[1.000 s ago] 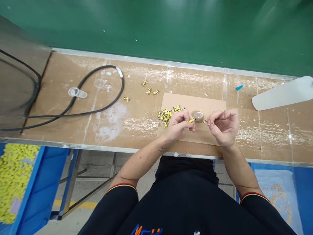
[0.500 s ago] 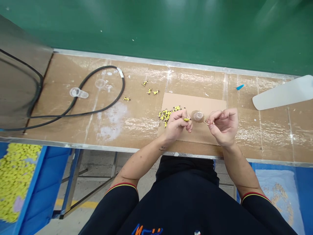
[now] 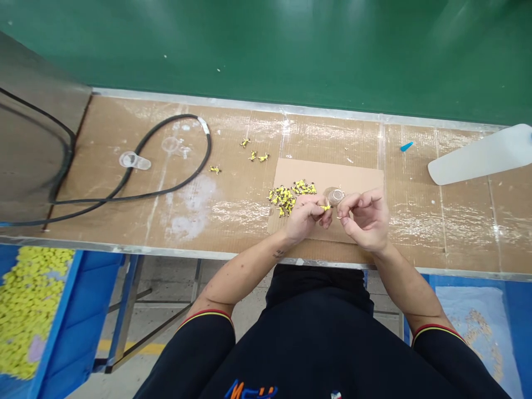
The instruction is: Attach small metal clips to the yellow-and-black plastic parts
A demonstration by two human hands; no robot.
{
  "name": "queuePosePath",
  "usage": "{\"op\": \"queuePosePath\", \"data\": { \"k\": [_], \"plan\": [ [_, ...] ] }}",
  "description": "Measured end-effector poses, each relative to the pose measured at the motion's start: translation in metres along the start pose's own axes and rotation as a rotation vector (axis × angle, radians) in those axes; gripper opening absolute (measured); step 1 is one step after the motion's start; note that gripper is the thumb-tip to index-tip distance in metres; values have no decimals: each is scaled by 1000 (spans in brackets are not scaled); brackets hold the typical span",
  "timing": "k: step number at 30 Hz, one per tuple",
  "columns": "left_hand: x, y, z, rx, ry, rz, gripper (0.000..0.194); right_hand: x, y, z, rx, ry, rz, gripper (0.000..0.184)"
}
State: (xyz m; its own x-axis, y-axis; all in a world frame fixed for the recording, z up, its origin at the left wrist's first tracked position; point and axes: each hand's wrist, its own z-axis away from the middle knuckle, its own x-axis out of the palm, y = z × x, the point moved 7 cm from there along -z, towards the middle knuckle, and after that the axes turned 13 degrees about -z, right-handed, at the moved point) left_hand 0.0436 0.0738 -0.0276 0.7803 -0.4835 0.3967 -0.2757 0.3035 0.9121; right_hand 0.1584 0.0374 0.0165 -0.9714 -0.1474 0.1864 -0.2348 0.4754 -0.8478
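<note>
Left hand: in the left hand [image 3: 305, 217], a small yellow piece [image 3: 326, 208] is pinched between thumb and fingers, at the 3 o'clock side of the hand.
Right hand: by the right hand [image 3: 368, 221], a pale piece [image 3: 339, 218] is gripped at the fingertips; its form is too small to be made out.
Yellow piece to right hand: seen at 9 to 10 o'clock, just beside the fingertips; whether contact is made cannot be told.
Clear cup: the cup [image 3: 334, 195] is seen at 2 o'clock from the left hand, on a cardboard sheet [image 3: 361, 174].
Heap: yellow figures [image 3: 283, 199] are piled at 10 o'clock from the left hand, close by.
Blue cap: the cap [image 3: 406, 147] is found on the bench [image 3: 233, 216], at 1 o'clock from the right hand.
</note>
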Motion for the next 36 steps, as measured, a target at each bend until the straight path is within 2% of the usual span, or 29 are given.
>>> {"op": "queuePosePath", "data": {
  "k": [10, 15, 21, 36],
  "plan": [
    [14, -8, 1, 97, -136, -89, 46, -14, -1, 1, -65, 219, -17, 34],
    [14, -15, 0, 96, -135, -132, 48, -13, 2, 2, -46, 216, -57, 35],
    [18, -9, 1, 155, -146, -173, 48, -12, 2, 4, -31, 255, -9, 36],
    [20, -7, 1, 173, -145, -218, 50, -15, 0, 5, -73, 301, -5, 36]
  ]
}}
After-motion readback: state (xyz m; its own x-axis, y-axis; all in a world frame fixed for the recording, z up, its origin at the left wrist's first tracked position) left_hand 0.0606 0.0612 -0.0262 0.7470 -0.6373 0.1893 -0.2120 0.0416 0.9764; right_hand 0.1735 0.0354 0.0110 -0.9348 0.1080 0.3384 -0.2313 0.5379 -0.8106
